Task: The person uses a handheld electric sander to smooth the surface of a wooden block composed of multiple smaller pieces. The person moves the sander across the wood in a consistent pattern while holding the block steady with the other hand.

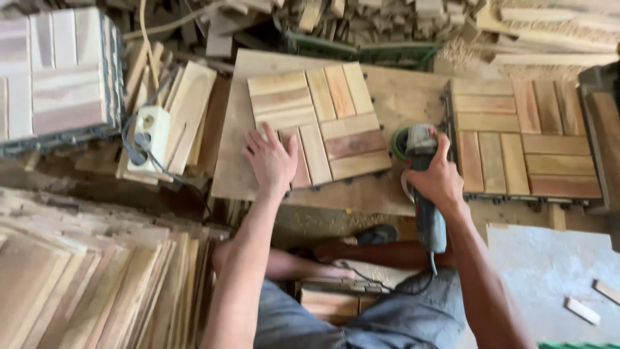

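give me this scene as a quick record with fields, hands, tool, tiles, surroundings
left hand: left hand flat on the near-left corner of the wooden slat tile
right hand: right hand gripping the angle grinder, beside the tile, disc end on the board
work surface: plywood board
right of board: second slat tile
left: power strip on loose slats; stack of tiles
near left: piled wooden slats

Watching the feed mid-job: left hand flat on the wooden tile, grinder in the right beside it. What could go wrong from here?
1. The left hand lies flat on the wooden tile, close to the angle grinder; a slip might catch its fingers.
2. The grinder's cable trails down across the person's lap and may snag.
3. The tile overhangs nothing, but only one hand steadies it on the board, so it might shift.
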